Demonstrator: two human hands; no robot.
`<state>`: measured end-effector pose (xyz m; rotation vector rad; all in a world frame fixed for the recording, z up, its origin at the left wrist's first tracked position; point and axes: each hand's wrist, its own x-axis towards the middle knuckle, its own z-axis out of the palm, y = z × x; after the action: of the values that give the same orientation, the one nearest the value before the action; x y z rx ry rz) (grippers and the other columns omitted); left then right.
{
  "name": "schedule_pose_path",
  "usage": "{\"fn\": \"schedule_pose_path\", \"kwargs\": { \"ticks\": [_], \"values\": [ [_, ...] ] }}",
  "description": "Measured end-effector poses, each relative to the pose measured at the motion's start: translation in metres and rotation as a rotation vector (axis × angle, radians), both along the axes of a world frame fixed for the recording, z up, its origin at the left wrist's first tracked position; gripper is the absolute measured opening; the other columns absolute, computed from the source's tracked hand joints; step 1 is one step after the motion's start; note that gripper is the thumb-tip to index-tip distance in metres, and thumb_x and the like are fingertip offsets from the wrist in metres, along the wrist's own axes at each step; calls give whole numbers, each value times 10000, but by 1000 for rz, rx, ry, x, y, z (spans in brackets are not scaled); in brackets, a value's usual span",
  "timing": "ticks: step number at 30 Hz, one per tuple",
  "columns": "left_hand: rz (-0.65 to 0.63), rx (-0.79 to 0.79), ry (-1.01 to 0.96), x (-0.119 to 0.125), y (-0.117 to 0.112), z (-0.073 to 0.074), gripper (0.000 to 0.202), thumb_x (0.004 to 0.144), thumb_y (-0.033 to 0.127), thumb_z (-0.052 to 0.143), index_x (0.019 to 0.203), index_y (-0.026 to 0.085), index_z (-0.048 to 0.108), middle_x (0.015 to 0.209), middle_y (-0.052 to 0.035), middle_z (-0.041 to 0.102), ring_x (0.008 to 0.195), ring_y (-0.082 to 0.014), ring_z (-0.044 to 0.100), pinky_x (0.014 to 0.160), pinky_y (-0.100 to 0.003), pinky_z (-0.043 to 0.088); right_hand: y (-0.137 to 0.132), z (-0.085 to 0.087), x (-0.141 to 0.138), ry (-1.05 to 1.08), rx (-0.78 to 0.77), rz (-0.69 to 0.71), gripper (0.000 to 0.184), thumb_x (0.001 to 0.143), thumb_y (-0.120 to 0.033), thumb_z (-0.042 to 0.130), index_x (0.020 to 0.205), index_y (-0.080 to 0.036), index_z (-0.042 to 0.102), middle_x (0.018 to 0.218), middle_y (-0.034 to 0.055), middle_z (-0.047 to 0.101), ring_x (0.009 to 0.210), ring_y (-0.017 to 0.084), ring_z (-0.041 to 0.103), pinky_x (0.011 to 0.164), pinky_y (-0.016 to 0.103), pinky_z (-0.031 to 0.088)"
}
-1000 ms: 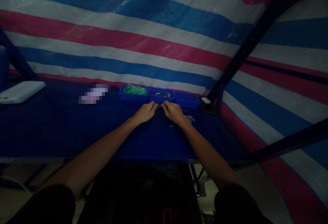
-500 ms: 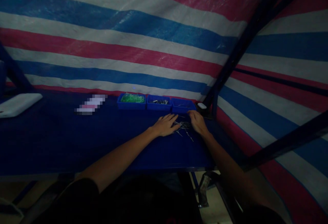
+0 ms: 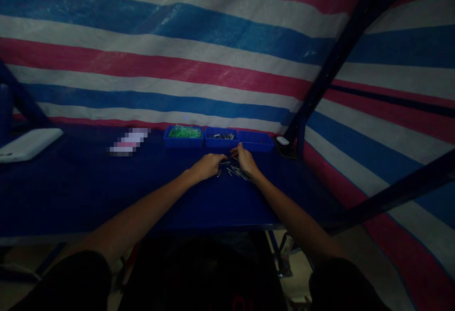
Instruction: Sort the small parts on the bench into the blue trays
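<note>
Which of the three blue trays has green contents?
The left tray; the middle tray holds metallic-looking pieces, and no green shows in the right tray.

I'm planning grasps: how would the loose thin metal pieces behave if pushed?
The thin metal pieces look straight, so probably stiff. Lying loose on the smooth-looking blue tabletop, they may slide or scatter. Slender, each seems light.

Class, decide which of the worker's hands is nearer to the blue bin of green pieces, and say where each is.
Left. The left hand is in front of the blue bin and a little right of it; the right hand is farther to its right.
</note>
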<state>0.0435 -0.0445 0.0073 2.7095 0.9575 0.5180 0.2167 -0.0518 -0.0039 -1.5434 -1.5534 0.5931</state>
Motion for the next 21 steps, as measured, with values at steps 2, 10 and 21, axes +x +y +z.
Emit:
{"fn": "schedule_pose_path", "kwargs": {
  "ticks": [2, 10, 21],
  "values": [
    [63, 36, -14, -10, 2, 0, 358, 785, 85, 390, 1093, 184, 544, 1031, -64, 614, 957, -172, 569, 828, -269, 428, 5, 3, -18, -19, 12, 69, 710, 832, -623, 101, 820, -176, 652, 788, 57, 639, 781, 158, 577, 738, 263, 399],
    [350, 71, 90, -25, -3, 0, 257, 787, 129, 418, 1005, 179, 545, 913, -76, 600, 878, -205, 561, 772, -319, 426, 14, 10, -44, -206, 99, 263, 570, 880, -527, 199, 761, -170, 628, 700, 21, 609, 685, 126, 553, 634, 228, 371],
    [388, -82, 186, -54, -1, 9, 187, 773, 212, 459, 909, 223, 586, 848, -41, 611, 791, -186, 568, 711, -286, 419, -4, 9, -39, -274, 134, 274, 372, 850, -450, 382, 821, -168, 623, 674, -9, 598, 610, 101, 511, 571, 211, 326]
  ]
}}
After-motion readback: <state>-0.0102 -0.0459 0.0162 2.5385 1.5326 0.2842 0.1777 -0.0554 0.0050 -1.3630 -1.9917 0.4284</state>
